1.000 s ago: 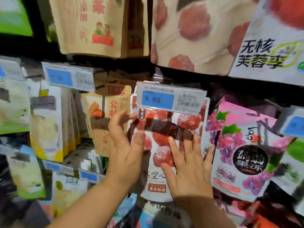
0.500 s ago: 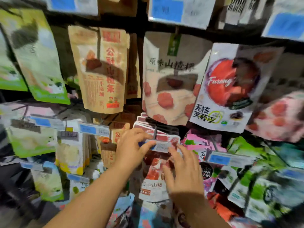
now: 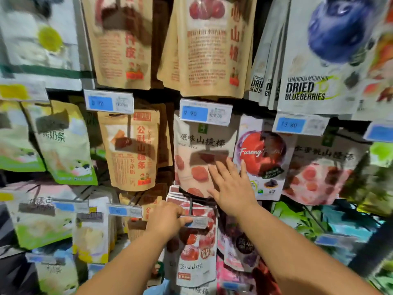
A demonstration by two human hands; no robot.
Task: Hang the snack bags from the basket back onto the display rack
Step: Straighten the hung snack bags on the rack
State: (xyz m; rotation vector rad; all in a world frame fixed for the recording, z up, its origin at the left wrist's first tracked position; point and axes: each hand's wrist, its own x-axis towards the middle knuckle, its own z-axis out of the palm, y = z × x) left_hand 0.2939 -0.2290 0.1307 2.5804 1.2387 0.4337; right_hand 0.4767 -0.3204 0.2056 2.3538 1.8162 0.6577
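The left hand [image 3: 168, 220] is pinching the price label [image 3: 196, 222] at the front end of a peg [image 3: 191, 206], thumb on top and fingers curled beneath; it is carrying no bag. The right hand [image 3: 231, 188] is lying flat, fingers straight and spread, against the white hawthorn bag [image 3: 200, 145] one row up, holding nothing. The red hawthorn bags [image 3: 194, 252] are hanging from that peg just below the left hand, stacked front to back; the basket is not showing. Likely faults: tilting the label down could be letting the front bag slide off the peg tip, and pressure from the right palm could be swinging the upper bag off its own hook or creasing it. Count: two hands are working; one peg is being gripped; three kraft bags [image 3: 131, 150] are facing front; three blue labels are showing whole across the middle row, with a fourth cut by the right edge. The number of red bags in the stack cannot be told.
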